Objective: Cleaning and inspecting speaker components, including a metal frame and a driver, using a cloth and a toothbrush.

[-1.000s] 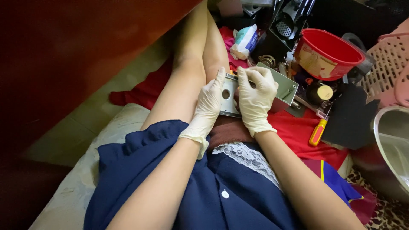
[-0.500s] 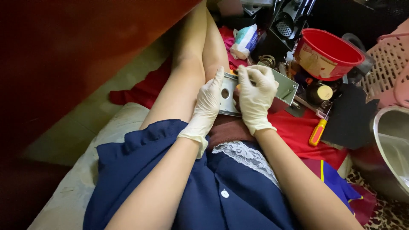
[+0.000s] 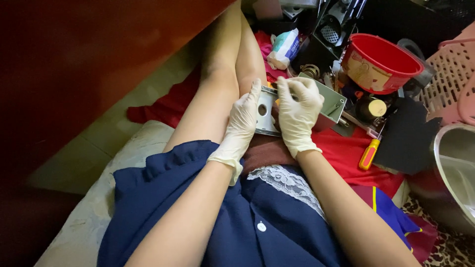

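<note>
Item 1: metal box part (image 3: 324, 101), grey, w/ a flat silver plate (image 3: 263, 111) (round hole in it) on its near end. Location: on our lap, over a red cloth (image 3: 346, 151), just past the knees.

Item 2: left hand (image 3: 242, 123), gloved. Flat along the plate's left edge, fingers straight, bracing it; not clenched.

Item 3: right hand (image 3: 297, 111), gloved. Curled over the plate's right side and the box top, fingertips pinching at sth small and orange-ish near the top edge; can't tell what.

Change vs. a sec ago: barely any. Both hands sit where they were; right fingers shifted slightly. We read this as fiddly work in one spot, box not moved.

Nearby, right side: screwdriver (image 3: 368, 154), orange/yellow handle, on the cloth, untouched; red bucket (image 3: 378, 62); pink basket (image 3: 452, 74); steel basin (image 3: 452, 173).
</note>
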